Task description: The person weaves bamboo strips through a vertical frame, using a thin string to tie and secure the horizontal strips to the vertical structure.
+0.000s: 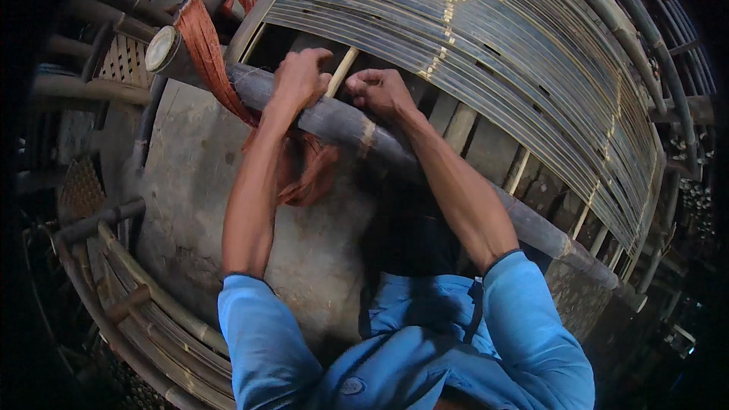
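My left hand [302, 80] is above a thick dark bamboo pole [326, 116], its fingers curled beyond the pole's far side. My right hand [382, 93] is closed in a pinch just right of it, over the same pole. Whatever either hand grips is too small or hidden to make out. A pale bamboo crosspiece [343, 70] runs between the two hands, away from the pole. Beyond them lies a seat of long thin bamboo slats [380, 26], with light lashings [446, 30] across it. An orange cloth strip [203, 49] is looped over the pole left of my left hand.
More of the orange cloth [311, 175] hangs below the pole. Bare bamboo supports [460, 127] show between the pole and the slats. At lower left stands another bamboo frame [137, 304]. Concrete floor [197, 182] lies under the pole, and a woven lattice piece [125, 63] is at far left.
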Motion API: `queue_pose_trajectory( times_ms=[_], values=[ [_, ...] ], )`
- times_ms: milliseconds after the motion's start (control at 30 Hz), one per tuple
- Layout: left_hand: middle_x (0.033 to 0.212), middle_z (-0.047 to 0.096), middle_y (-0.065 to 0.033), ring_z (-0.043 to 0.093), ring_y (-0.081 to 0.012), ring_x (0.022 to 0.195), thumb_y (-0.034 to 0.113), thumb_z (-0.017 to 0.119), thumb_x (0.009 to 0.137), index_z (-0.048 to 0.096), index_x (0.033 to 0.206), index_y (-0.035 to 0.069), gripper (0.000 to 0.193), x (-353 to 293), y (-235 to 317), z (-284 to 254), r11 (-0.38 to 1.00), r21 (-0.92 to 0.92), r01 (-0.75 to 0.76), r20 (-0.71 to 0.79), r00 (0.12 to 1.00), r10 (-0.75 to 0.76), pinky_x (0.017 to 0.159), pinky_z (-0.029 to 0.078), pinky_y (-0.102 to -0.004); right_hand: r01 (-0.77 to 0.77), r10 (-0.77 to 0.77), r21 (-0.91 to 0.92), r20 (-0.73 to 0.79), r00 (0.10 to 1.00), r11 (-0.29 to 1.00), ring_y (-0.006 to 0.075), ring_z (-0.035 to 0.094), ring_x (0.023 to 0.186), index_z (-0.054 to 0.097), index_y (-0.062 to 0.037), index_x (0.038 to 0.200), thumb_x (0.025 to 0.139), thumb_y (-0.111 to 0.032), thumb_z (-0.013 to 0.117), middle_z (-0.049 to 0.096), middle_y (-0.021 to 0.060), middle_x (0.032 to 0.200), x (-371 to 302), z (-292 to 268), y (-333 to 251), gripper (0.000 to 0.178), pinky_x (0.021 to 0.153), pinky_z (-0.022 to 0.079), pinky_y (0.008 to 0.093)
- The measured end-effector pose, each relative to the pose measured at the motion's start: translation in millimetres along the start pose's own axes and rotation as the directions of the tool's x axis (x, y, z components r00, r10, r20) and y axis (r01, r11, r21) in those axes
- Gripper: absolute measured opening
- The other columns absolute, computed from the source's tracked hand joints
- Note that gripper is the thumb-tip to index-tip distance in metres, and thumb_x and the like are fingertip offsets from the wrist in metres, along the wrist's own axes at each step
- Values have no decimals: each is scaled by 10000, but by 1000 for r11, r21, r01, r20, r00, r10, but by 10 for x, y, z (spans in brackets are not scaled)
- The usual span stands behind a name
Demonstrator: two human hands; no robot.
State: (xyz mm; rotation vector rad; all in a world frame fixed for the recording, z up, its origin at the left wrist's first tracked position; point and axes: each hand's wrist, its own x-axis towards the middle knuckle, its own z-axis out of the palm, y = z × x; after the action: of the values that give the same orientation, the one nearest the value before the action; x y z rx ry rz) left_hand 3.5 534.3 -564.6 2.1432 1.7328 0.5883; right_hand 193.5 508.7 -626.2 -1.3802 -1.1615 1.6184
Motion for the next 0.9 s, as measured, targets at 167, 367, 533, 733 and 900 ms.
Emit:
queue_pose_trajectory(
  times_ms=[167,367,533,733,900],
  values=[
    [673,672,-67,639,-192,647,301,681,917,711,1011,-23,339,-1173,84,-349,860,-300,414,-9,900,-436,679,507,-303,337,-348,323,-26,937,884,128,641,882,675,9,1095,962,-171,673,707,99,982,-819,-48,-393,224,751,528,277],
    [925,701,-38,639,-211,894,232,564,1000,702,844,-2,314,-2057,124,-178,645,-669,369,-16,861,-509,897,452,-308,394,-409,382,-45,911,836,114,640,826,662,2,1073,981,-172,649,703,74,938,-1435,-68,-567,197,664,510,263],
    [1043,672,-175,605,-195,816,173,521,1027,472,677,56,373,-1909,521,-853,-150,-883,-445,-220,674,-705,841,470,-340,368,-346,152,-150,926,917,46,580,682,685,-2,1035,964,-160,669,708,38,878,-1785,97,-556,173,596,466,210],
    [875,608,-177,376,-122,491,144,561,953,456,711,36,285,-2086,-215,-121,-706,-707,-35,448,750,-486,404,343,-231,461,-446,20,-219,868,887,72,626,702,698,20,1008,947,-121,674,719,48,830,-2077,191,-946,155,620,499,224],
    [719,510,4,349,-40,463,172,575,941,638,1054,99,148,-2340,307,607,-719,-611,330,767,469,-437,353,258,-177,379,-429,-369,-62,901,849,92,611,626,739,-20,941,905,-148,702,703,47,741,-1784,269,-296,138,576,483,268]
  ],
)
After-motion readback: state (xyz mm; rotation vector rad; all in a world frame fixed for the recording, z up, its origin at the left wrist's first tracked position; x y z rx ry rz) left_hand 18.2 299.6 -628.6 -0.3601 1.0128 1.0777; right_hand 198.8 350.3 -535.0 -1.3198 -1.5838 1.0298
